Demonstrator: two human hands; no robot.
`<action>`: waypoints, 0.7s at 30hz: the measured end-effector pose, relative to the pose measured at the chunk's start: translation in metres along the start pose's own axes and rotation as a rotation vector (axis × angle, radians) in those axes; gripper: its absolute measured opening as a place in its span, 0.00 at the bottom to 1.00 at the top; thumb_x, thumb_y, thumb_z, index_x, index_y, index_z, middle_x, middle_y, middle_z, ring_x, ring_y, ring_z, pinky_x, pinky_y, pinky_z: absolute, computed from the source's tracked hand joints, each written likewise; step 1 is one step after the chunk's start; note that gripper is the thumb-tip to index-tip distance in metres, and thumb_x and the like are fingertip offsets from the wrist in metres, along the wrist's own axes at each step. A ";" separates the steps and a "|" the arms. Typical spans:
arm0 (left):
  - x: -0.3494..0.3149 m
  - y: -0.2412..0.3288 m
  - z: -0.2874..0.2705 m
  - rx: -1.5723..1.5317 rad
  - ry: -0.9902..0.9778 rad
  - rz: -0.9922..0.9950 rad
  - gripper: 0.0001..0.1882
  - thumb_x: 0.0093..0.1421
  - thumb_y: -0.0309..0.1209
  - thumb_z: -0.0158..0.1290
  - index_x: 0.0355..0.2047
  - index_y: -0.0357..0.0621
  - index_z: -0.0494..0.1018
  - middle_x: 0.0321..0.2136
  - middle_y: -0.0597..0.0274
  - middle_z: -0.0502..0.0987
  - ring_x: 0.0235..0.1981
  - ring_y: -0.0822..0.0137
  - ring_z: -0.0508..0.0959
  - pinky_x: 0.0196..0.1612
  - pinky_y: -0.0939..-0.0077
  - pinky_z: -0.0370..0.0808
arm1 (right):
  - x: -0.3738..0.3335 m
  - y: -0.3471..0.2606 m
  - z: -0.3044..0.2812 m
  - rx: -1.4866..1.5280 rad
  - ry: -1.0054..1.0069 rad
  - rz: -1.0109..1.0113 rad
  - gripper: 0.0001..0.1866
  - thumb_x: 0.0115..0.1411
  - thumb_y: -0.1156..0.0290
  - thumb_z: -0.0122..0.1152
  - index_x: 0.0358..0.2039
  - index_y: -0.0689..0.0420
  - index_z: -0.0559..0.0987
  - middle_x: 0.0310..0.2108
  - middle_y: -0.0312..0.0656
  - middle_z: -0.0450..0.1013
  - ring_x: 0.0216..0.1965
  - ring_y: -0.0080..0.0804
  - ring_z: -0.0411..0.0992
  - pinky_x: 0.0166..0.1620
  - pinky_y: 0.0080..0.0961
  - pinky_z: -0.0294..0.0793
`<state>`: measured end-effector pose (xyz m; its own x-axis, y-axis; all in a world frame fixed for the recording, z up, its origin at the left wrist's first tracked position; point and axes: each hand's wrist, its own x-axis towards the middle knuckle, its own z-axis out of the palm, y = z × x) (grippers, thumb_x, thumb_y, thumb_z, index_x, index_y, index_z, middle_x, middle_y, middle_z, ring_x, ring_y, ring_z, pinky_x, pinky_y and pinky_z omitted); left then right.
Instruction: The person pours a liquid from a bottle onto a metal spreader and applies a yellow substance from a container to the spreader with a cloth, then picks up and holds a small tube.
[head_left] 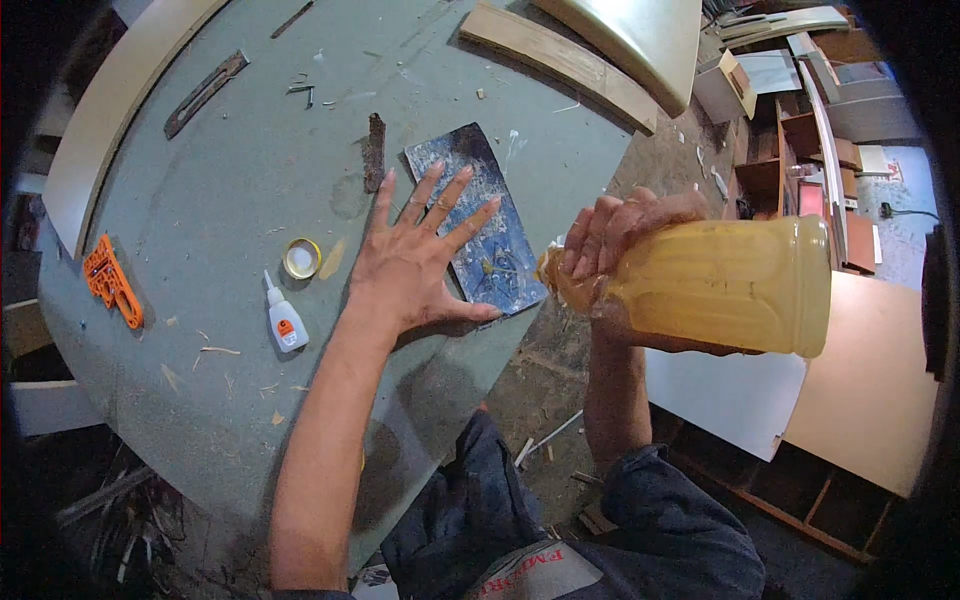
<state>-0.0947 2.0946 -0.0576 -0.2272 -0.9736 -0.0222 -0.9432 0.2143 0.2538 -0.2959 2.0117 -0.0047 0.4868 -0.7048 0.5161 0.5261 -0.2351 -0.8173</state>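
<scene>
My left hand (405,260) lies with fingers spread, its fingertips and thumb on a blue, scuffed rectangular sheet (500,225) on the table. Some yellowish streaks mark the sheet near its lower end. My right hand (622,240) grips the neck end of a large clear plastic bottle (735,285) filled with yellowish liquid. The bottle is held sideways, its neck pointing left toward the sheet and its base to the right. Whether anything runs from the mouth, I cannot tell. Left of my left hand are a small white glue bottle (287,325) and a round yellow-rimmed lid (301,259).
On the grey-green table (230,190) lie an orange tool (112,283), a slotted metal piece (206,94), a rusty strip (375,152), screws and wood slivers. Curved wood pieces (560,65) rest at the far edge. Boards and a wooden cabinet frame (770,160) stand on the right.
</scene>
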 end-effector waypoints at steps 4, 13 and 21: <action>-0.001 0.001 0.000 -0.021 -0.008 -0.007 0.63 0.34 0.82 0.48 0.70 0.78 0.44 0.73 0.70 0.41 0.73 0.63 0.37 0.72 0.47 0.28 | -0.006 0.023 -0.001 0.064 0.025 -0.026 0.30 0.62 0.41 0.55 0.38 0.60 0.70 0.26 0.44 0.71 0.25 0.30 0.72 0.31 0.29 0.77; 0.003 0.003 -0.003 0.000 -0.050 -0.030 0.64 0.34 0.82 0.50 0.70 0.78 0.44 0.73 0.70 0.40 0.73 0.63 0.38 0.72 0.47 0.29 | -0.046 0.064 0.018 0.145 0.611 0.263 0.42 0.50 0.25 0.56 0.37 0.57 0.64 0.23 0.44 0.66 0.22 0.33 0.67 0.29 0.30 0.73; -0.001 -0.001 0.001 0.001 -0.025 0.004 0.64 0.36 0.80 0.50 0.71 0.76 0.42 0.73 0.68 0.40 0.73 0.62 0.38 0.72 0.46 0.29 | -0.072 0.074 -0.002 0.604 0.031 0.068 0.28 0.66 0.51 0.51 0.60 0.54 0.63 0.55 0.45 0.64 0.55 0.37 0.64 0.57 0.42 0.67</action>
<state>-0.0942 2.0952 -0.0586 -0.2372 -0.9704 -0.0453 -0.9424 0.2186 0.2534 -0.2934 2.0430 -0.1030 0.5173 -0.7262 0.4528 0.8016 0.2259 -0.5535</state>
